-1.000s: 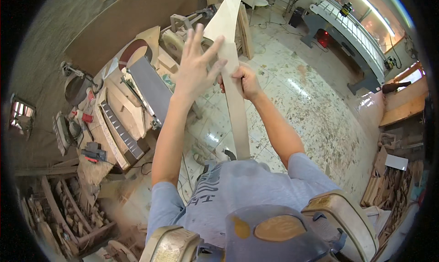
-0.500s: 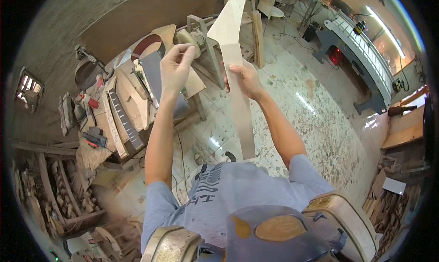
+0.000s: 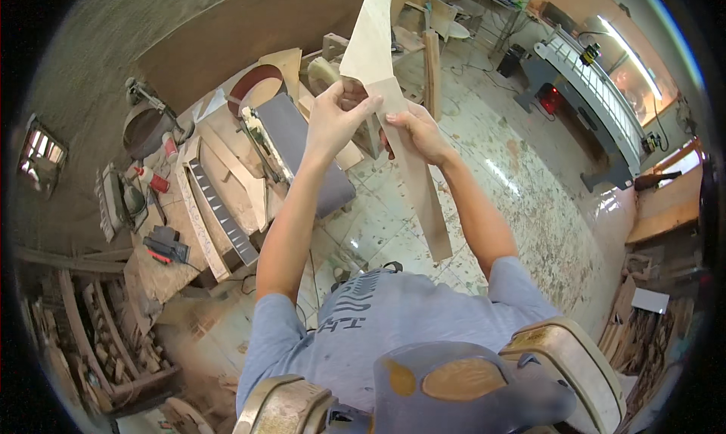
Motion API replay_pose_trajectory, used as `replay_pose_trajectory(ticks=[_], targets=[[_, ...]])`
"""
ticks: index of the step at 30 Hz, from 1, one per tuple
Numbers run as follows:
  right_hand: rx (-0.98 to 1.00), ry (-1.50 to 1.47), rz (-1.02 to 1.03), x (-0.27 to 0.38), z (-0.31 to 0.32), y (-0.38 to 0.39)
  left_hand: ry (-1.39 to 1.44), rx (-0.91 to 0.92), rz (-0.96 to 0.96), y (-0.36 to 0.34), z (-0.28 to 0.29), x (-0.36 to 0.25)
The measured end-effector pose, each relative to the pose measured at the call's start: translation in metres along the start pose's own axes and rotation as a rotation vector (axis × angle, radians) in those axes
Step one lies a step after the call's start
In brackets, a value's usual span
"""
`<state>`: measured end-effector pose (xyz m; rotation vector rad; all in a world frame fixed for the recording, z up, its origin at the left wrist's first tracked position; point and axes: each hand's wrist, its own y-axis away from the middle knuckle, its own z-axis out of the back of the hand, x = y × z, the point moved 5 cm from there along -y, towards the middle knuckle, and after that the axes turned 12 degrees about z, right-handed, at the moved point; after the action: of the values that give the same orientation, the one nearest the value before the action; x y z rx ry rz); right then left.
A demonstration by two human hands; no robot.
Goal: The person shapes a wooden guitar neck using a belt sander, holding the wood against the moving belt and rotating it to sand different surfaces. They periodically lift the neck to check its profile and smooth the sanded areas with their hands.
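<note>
A long, flat, pale wooden piece (image 3: 423, 188) slants in front of me, its far end broad and angled, its near end tapering toward my shirt. My right hand (image 3: 420, 135) is closed round its middle, thumb on the face and fingers behind. On the left edge, just below the angled part, my left hand (image 3: 333, 124) pinches the piece between thumb and curled fingers. Some of the left fingertips are hidden. Beyond my left forearm stands a sander with a wide grey belt (image 3: 306, 143).
To the left, a workbench (image 3: 162, 271) carries curved wooden strips (image 3: 200, 222), a red bottle (image 3: 155, 179) and a black-and-red power tool (image 3: 165, 246). Wood offcuts (image 3: 113, 336) fill a rack at lower left. A large grey machine frame (image 3: 586, 105) stands at right on the dusty tiled floor (image 3: 522, 207).
My left hand has moved right, from free in the air onto the wooden piece's edge. The piece's near end has swung to the right. My right hand still grips it.
</note>
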<state>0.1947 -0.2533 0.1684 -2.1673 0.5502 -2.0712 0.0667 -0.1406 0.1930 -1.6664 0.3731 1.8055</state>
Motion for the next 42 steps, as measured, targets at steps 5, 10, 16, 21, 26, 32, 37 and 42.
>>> replay_pose_trajectory(ticks=[5,10,16,21,26,32,37,42], targets=[[-0.015,0.03,-0.056,-0.001,-0.005,-0.006,0.212,0.114,0.074,-0.01,0.046,0.036],[0.011,0.083,-0.113,0.0,-0.013,-0.008,0.373,0.02,0.201,-0.023,0.091,0.051],[0.085,0.128,-0.158,-0.005,-0.021,-0.02,0.407,0.136,0.169,-0.025,0.091,0.037],[0.145,0.071,-0.203,-0.012,-0.024,-0.035,0.333,0.22,0.068,-0.03,0.081,0.036],[0.188,0.022,-0.214,-0.02,-0.028,-0.052,0.295,0.188,0.075,-0.036,0.095,0.04],[0.209,0.028,-0.238,-0.035,-0.028,-0.064,0.34,0.162,0.141,-0.032,0.105,0.043],[0.224,0.042,-0.277,-0.041,-0.03,-0.066,0.312,0.127,0.197,-0.029,0.108,0.056],[0.244,0.013,-0.289,-0.047,-0.028,-0.064,0.315,0.094,0.197,-0.027,0.107,0.061]])
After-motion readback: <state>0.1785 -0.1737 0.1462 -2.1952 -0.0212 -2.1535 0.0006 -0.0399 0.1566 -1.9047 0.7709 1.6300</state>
